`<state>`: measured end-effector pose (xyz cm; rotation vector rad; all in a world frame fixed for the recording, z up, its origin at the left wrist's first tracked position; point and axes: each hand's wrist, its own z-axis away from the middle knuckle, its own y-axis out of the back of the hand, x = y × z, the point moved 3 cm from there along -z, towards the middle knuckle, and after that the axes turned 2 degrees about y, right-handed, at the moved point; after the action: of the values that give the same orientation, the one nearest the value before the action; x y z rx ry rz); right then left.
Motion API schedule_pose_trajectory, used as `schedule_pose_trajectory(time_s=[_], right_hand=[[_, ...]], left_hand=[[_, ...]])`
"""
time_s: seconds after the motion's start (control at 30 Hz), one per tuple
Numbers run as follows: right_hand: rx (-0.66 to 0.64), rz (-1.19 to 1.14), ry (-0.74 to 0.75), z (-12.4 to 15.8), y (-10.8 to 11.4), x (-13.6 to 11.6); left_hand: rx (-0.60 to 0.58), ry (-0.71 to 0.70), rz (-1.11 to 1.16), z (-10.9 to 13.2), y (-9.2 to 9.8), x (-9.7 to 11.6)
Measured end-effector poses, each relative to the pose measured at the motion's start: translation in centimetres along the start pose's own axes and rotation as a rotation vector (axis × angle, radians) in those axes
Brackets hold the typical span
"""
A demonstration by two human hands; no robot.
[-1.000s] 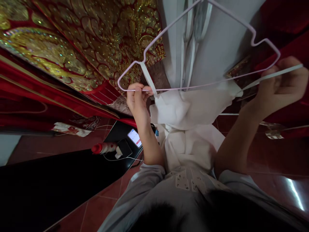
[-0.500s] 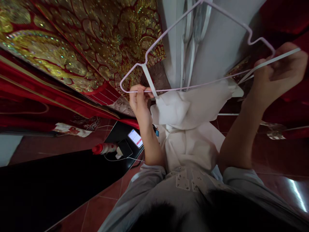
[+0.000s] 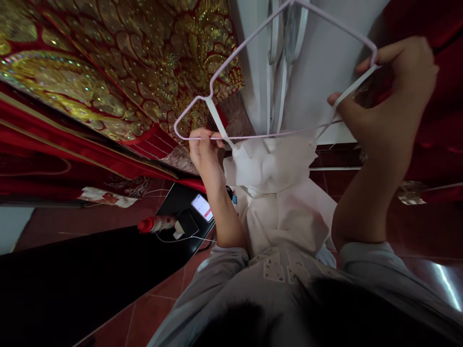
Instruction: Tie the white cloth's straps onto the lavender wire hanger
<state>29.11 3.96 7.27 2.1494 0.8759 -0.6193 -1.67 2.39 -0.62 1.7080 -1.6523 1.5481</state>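
A pale pink clothes hanger is held up in front of me, its lower bar running across both arms. My left hand is closed around that bar near its left end. From the hanger hangs a white strapped garment, its left strap looped over the notch on the left shoulder. My right hand stretches the right strap up against the notch on the right shoulder, thumb and fingers gripping strap and hanger. The right end of the hanger is hidden behind this hand.
Red garments with gold sequins hang at the left. On a black bench lie a lit phone, a red-capped bottle and a charger with cable. A white panel stands ahead; red cloth is at the right.
My right hand has moved left and brought the right strap onto the hanger's right shoulder notch. The hanger has shifted slightly left. My left hand keeps its grip on the bar.
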Motion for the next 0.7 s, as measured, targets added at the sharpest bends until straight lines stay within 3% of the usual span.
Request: schedule_pose_trajectory(time_s=[0.1, 0.2, 0.23, 0.27, 0.33, 0.4, 0.57, 0.7], right_hand=[[0.131, 0.123, 0.305, 1.7, -0.4, -0.4], [0.321, -0.017, 0.511, 4.3, -1.0, -1.0], [0.29, -0.033, 0.517, 5.1, -1.5, -1.3], [0.179, -0.025, 0.496, 5.9, -2.1, -1.7], [-0.158, 0.027, 0.405, 7.3, -3.9, -2.4], [-0.375, 0.061, 0.32, 8.6, -5.1, -2.6], [-0.316, 0.006, 0.227, 9.5, -6.1, -1.7], [-0.27, -0.026, 0.225, 9.4, -6.9, -1.0]], left_hand=[[0.015, 0.017, 0.003, 0.0, -0.1, 0.2], [0.026, 0.059, 0.016, 0.1, -0.3, 0.1], [0.026, 0.074, 0.028, 0.2, -0.4, 0.0], [0.021, 0.082, 0.046, 0.3, -0.4, 0.0], [-0.002, 0.088, 0.091, 0.5, -0.5, 0.1], [-0.052, 0.1, 0.133, 0.6, -0.4, 0.4], [-0.194, 0.234, 0.089, 1.9, -0.4, 1.2], [-0.448, 0.326, -0.18, 3.9, -0.7, 3.4]])
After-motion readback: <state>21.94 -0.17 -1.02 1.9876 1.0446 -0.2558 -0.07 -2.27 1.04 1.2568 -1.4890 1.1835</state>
